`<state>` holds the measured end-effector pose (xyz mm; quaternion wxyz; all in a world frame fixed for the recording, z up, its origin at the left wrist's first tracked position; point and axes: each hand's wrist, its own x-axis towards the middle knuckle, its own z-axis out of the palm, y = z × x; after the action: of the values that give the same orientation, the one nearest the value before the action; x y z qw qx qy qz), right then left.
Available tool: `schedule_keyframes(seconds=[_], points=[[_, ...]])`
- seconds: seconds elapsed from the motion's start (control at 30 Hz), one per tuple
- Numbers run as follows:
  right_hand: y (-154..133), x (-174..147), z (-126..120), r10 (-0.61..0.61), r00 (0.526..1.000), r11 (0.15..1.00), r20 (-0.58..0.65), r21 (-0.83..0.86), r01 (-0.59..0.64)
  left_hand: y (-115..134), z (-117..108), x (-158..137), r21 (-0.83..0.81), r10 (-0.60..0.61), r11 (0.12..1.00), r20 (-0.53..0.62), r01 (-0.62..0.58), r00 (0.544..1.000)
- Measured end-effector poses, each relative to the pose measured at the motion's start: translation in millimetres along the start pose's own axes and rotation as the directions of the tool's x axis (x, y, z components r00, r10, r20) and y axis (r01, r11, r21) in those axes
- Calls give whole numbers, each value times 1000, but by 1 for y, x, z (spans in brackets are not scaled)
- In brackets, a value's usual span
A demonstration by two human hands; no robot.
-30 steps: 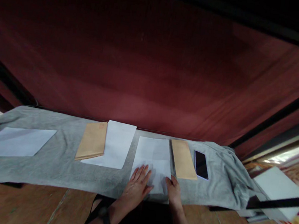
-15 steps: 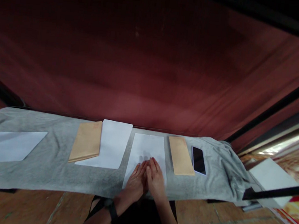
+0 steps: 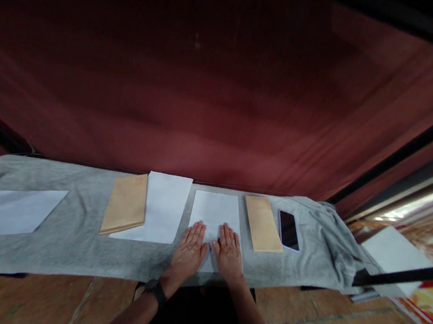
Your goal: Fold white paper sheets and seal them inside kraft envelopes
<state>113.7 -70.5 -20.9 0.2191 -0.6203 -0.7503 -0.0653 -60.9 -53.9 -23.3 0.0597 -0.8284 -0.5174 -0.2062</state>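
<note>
A white sheet of paper (image 3: 216, 206) lies on the grey cloth in front of me. Flat on its left side rests my left hand (image 3: 191, 247), fingers stretched forward, with a dark watch on the wrist. My right hand (image 3: 228, 251) lies flat on the sheet's right side, fingers also extended. A gap separates the two hands, and the paper shows between them. Neither hand grips anything. Right of the sheet is a brown envelope (image 3: 264, 223). Part of the paper's near half is hidden under my hands.
Brown envelopes (image 3: 125, 203) overlap white paper (image 3: 167, 208) to the left. Another white sheet (image 3: 14, 210) lies at far left. A phone (image 3: 288, 230) sits right of the single envelope. Grey cloth (image 3: 79, 250) covers the narrow table; a dark red panel (image 3: 204, 130) rises behind it.
My hands, close together on the paper half a second ago, have spread apart, the left one to the left and the right one slightly right. Both now lie flat. The paper stays in place.
</note>
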Motion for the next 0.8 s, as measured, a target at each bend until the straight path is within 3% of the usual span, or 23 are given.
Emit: schedule_keyframes(seconds=[0.53,0.8], points=[[30,-50,-11,37,992,997,-120,-60,-45,-17,-19,-30,-11,-51,999,-15,51,999],[42,-71,-13,15,990,995,-142,-100,-29,-28,-27,-45,-9,99,995,-11,-99,995]])
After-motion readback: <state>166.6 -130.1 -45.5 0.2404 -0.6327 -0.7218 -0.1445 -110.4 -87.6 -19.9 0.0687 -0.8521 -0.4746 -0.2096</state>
